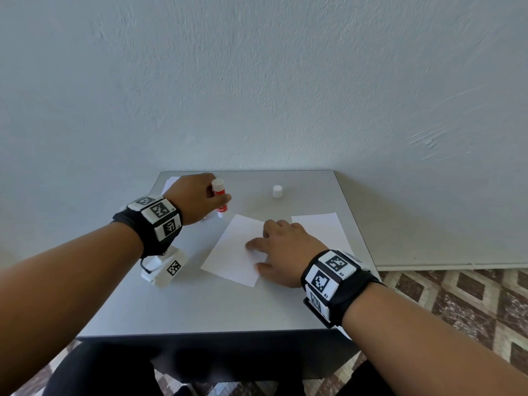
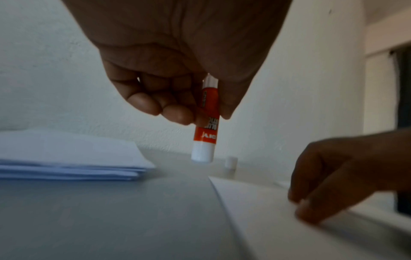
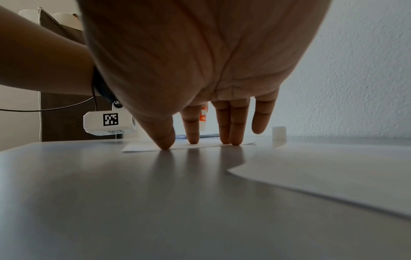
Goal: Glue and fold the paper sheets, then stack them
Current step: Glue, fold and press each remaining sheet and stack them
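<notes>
A white paper sheet (image 1: 233, 250) lies at an angle in the middle of the grey table (image 1: 200, 307). My right hand (image 1: 281, 247) rests on the sheet's right edge, its straight fingertips (image 3: 193, 140) pressing it flat. My left hand (image 1: 200, 198) holds a red-and-white glue stick (image 1: 220, 200) upright, its lower end pointing down just above the table, left of the sheet. In the left wrist view the glue stick (image 2: 205, 123) is pinched between thumb and fingers. A stack of folded sheets (image 2: 73, 158) lies at the far left of the table.
The glue stick's white cap (image 1: 277, 191) stands at the back of the table. Another flat sheet (image 1: 320, 232) lies at the right, partly under my right wrist. A white tagged camera block (image 1: 165, 267) hangs under my left wrist. A wall rises behind the table.
</notes>
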